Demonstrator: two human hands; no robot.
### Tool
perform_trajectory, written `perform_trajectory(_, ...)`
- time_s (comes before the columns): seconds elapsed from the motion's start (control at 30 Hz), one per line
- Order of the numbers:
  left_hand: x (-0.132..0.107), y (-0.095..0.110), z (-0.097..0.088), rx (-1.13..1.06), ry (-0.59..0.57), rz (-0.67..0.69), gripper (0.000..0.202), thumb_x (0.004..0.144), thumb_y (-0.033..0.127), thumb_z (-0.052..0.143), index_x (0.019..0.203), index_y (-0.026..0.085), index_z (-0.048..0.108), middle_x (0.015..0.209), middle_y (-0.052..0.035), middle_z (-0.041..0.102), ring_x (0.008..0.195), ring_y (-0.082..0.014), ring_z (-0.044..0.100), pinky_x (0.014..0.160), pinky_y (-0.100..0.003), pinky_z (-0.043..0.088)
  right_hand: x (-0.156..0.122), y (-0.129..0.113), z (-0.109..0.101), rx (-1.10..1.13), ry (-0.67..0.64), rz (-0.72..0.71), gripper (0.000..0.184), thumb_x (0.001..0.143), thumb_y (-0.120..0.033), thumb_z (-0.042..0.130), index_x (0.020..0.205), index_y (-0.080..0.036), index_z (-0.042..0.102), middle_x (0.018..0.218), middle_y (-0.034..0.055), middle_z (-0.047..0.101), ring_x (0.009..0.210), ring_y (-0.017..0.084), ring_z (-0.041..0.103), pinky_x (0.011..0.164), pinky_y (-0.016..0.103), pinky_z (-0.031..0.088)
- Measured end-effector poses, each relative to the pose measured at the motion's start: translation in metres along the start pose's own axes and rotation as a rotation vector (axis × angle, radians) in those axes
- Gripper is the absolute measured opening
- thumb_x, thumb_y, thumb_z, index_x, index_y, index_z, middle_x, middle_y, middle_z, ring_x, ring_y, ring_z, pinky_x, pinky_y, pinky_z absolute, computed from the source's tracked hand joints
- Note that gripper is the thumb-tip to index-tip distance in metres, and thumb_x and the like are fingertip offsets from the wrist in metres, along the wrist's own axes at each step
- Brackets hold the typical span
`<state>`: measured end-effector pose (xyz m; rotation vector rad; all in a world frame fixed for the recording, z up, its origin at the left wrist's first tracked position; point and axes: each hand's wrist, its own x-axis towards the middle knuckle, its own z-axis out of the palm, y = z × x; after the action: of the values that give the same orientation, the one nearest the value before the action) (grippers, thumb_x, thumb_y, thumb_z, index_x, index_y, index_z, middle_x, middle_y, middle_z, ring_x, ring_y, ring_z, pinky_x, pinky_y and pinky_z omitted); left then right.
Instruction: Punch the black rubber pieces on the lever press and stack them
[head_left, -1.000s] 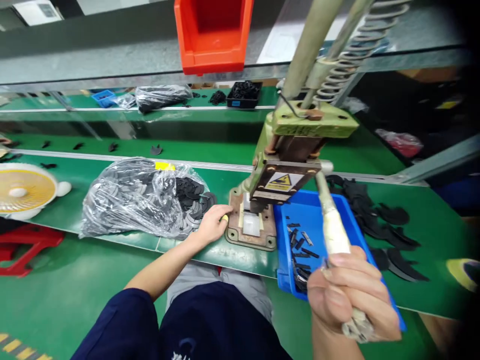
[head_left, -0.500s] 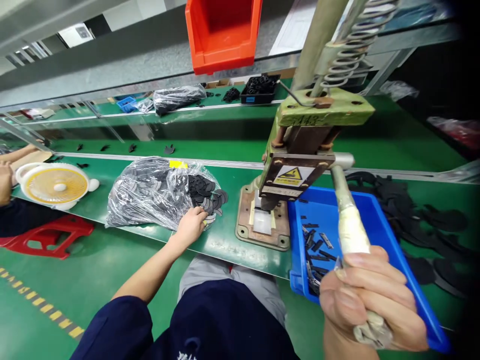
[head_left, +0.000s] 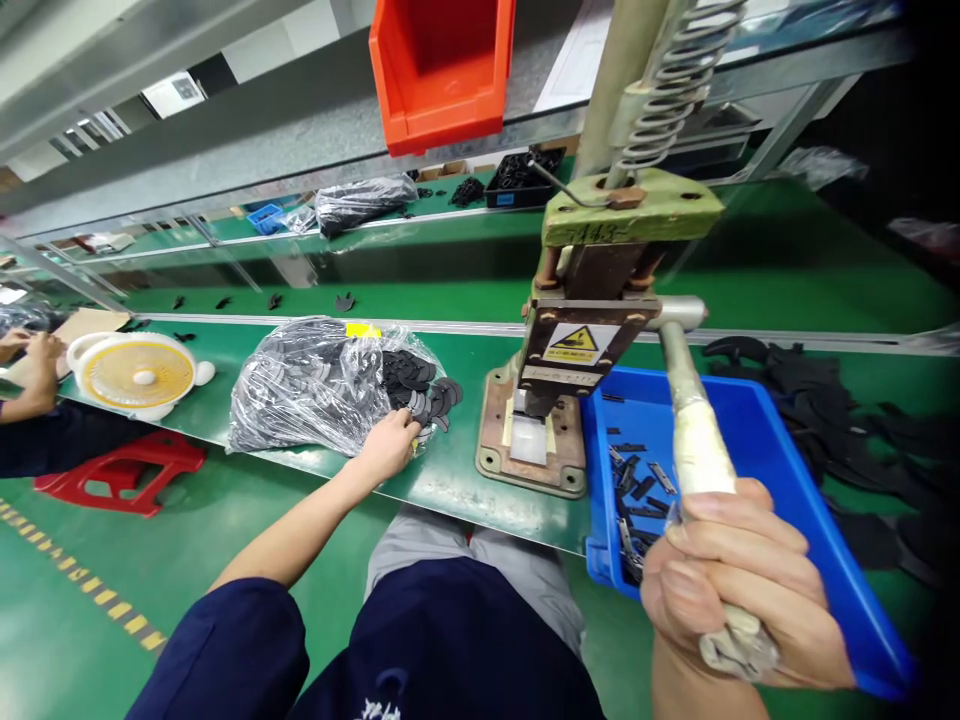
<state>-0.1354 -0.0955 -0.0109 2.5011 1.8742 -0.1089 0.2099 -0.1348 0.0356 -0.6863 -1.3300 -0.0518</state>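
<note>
The person's right hand [head_left: 739, 590] has its fingers closed tight around the wrapped end of the lever [head_left: 694, 440] of a hand press [head_left: 600, 300], which stands on the green bench [head_left: 457, 485]. The lever slopes up from the hand to the head of the press, above a blue tray [head_left: 787, 470] that sits just right of the press base and holds small black scraps [head_left: 637, 490]. The left hand [head_left: 390, 445] reaches across to the open mouth of a clear plastic bag [head_left: 307, 385], left of the press, where flat black pieces [head_left: 420, 385] spill out onto the bench. Its fingers curl down onto those pieces, but whether they have closed on one cannot be told. More black pieces lie in a loose pile [head_left: 825, 400] beyond the tray on the right. A red bin [head_left: 442, 65] hangs overhead. At the far left stand a small fan [head_left: 135, 372] and a red stool [head_left: 120, 470], beside another person's hands [head_left: 34, 348].
</note>
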Motion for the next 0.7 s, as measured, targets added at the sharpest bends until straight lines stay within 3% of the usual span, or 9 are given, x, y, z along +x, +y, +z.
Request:
perform_trajectory(0.17,-0.0025,-0.0037,-0.0003,0.039,0.013,0.011,0.025,0.087,0.014,0.055,0.109,0.017,0.067,0.111,-0.013,0.057,0.096,-0.0264,0.054,0.088,-0.04,0.049,0.0023,0.0011,-0.0024,0.032,-0.025,-0.049,0.028,0.083,-0.027,0.068,0.063,-0.023,0.049,0.073,-0.0007,0.064,0.076,0.02,0.066,0.087,0.054,0.055)
perform_trajectory(0.33,-0.0021,-0.001,-0.0043,0.081,-0.032,-0.023,0.017,0.085,0.017,0.058,0.1,0.014,0.067,0.108,-0.0144,0.058,0.097,-0.0288,0.052,0.088,-0.042,0.048,0.0003,0.0034,-0.0014,0.041,0.01,-0.026,0.03,0.082,-0.027,0.07,0.06,-0.022,0.049,0.073,-0.0013,0.064,0.076,0.02,0.066,0.086,0.055,0.056)
perform_trajectory(0.53,-0.005,-0.0014,-0.0063,0.041,0.09,-0.014,0.016,0.086,0.019,0.06,0.101,0.016,0.065,0.115,-0.0138,0.059,0.106,-0.03,0.051,0.092,-0.044,0.044,-0.0033,0.0047,-0.0024,0.071,0.011,-0.035,0.028,0.08,-0.019,0.072,0.061,-0.02,0.051,0.076,-0.0013,0.067,0.077,0.02,0.067,0.087,0.056,0.056)
perform_trajectory(0.7,-0.006,-0.0087,-0.0035,-0.152,0.122,0.015,0.02,0.091,0.012,0.048,0.099,0.016,0.066,0.093,-0.0101,0.063,0.09,-0.0243,0.056,0.082,-0.037,0.047,-0.0043,0.0038,-0.001,0.078,0.028,-0.03,0.027,0.08,-0.02,0.072,0.062,-0.02,0.051,0.077,-0.0008,0.067,0.079,0.02,0.067,0.087,0.056,0.056)
